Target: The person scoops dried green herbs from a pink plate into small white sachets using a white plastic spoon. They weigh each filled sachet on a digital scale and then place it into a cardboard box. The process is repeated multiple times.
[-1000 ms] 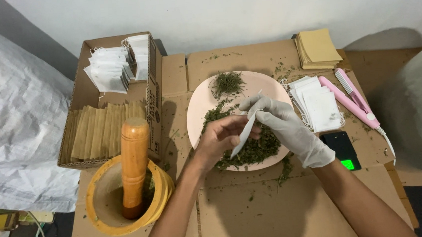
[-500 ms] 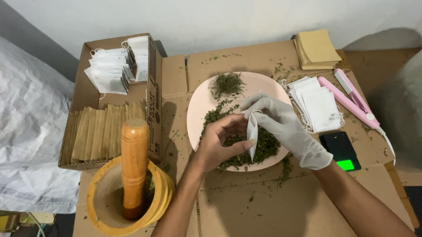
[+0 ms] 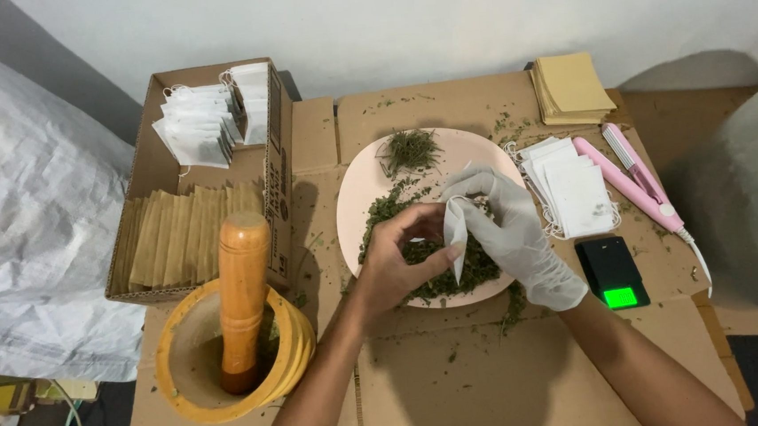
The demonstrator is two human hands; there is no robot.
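One cardboard tabletop [image 3: 515, 372]. One box [image 3: 273, 162] upper left. One mortar [image 3: 229, 357], one pestle [image 3: 242, 294] lower left. One pink plate [image 3: 360, 192] centre, herbs [image 3: 437, 276] heaped. One pink sealer [image 3: 630, 178], one scale [image 3: 614, 272] right. Bare left hand [image 3: 392, 265] and gloved right hand [image 3: 509, 230] pinch one white sachet [image 3: 454, 234] over plate. White wall behind.

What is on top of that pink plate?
The pink plate holds loose dried green herbs. Above it, the left hand and gloved right hand hold a small white bag; what lies beneath them is hidden.
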